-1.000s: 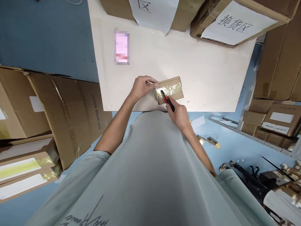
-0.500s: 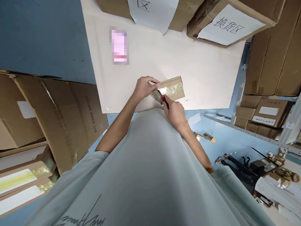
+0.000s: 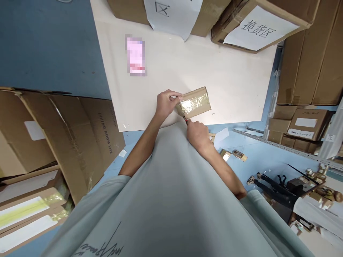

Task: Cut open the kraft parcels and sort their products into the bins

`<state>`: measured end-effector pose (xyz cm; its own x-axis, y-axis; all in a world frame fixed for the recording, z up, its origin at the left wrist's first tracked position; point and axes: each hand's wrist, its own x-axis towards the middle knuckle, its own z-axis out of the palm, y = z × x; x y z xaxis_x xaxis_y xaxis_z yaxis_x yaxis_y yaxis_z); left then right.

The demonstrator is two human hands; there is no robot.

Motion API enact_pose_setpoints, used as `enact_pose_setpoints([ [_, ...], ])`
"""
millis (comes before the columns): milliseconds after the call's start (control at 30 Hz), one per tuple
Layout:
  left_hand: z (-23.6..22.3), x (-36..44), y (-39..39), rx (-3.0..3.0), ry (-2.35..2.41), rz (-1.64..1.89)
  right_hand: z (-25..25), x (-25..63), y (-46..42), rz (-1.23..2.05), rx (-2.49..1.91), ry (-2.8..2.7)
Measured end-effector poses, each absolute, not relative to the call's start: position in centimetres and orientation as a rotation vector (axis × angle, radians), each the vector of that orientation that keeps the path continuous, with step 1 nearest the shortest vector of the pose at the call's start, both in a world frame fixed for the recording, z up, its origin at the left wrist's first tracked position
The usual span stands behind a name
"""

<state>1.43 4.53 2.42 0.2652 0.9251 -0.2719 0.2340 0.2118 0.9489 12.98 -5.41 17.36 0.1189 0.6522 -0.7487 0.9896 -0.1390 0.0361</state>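
A small cardboard box (image 3: 197, 101) lies slightly slanted near the front edge of the white table, with shiny clear tape along its top. My left hand (image 3: 166, 103) grips the box at its left end, thumb and fingers closed on the corner. Close to my shirt, my right hand (image 3: 198, 135) is closed around a utility knife (image 3: 187, 121). Only a bit of its red part shows; the rest of the knife is hidden by my fist. The knife is at the box's near left corner; whether the blade touches the cardboard I cannot tell.
A blurred pink phone-shaped item (image 3: 136, 55) lies at the table's left. Large cartons with paper labels (image 3: 258, 28) stand along the far edge. Stacked boxes (image 3: 80, 139) rise at my left, shelves with cartons (image 3: 305, 123) at my right. Another person (image 3: 284, 196) stands lower right.
My right hand has drawn the knife toward my body, from the left end of the box's top to its near corner. My left hand keeps its grip on the box.
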Motion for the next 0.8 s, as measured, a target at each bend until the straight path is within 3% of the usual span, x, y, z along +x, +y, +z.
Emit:
enact_pose_setpoints([
  [233, 2.8, 1.1, 4.9, 1.297, 1.225, 0.675, 19.2, 14.4, -6.5, -0.844, 1.846, 1.559],
  [400, 3.1, 1.2, 4.8, 1.321, 1.246, 0.654, 20.3, 17.4, -7.2, -0.856, 2.078, 1.688],
  [600, 4.0, 1.4, 3.5, 1.489, 1.327, 0.599, 16.8, 23.9, -7.2, -0.694, 2.518, 1.779],
  [800, 6.5, 5.7, 2.1, 1.862, 1.315, 0.604, 13.7, 28.3, -6.9, -0.955, 2.627, 1.842],
])
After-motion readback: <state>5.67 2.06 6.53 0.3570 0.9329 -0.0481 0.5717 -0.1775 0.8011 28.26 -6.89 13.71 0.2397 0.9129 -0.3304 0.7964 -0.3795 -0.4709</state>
